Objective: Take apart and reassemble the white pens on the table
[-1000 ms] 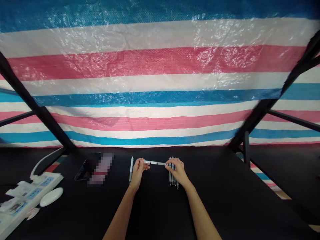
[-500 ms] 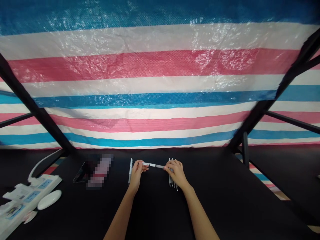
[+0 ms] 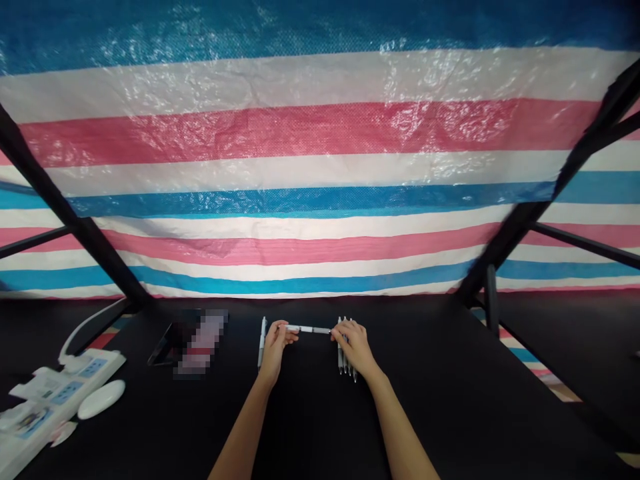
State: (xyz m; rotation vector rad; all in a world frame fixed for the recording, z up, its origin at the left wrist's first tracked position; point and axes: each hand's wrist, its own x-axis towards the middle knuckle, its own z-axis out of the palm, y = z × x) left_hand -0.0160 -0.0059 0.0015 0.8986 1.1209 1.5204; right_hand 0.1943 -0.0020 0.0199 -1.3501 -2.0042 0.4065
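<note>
A white and grey pen (image 3: 309, 329) lies level between my two hands, above the black table. My left hand (image 3: 275, 347) is closed on its white end. At the other end, the thumb and fingers of my right hand (image 3: 353, 343) pinch the tip. Under and beside my right hand, several similar pens (image 3: 345, 365) lie side by side on the table, partly covered by it. One more white and grey pen (image 3: 261, 342) rests just left of my left hand.
A white power strip (image 3: 63, 400) with plugs and a cable stands at the left, with a white oval object (image 3: 101, 399) beside it. A dark phone-like object (image 3: 167, 343), partly pixelated, lies nearby. Black frame bars (image 3: 525, 220) and a striped sheet (image 3: 320, 247) bound the table (image 3: 320, 427).
My right hand has slid slightly outward to the pen's tip, so more of the grey end shows. My left hand has barely moved.
</note>
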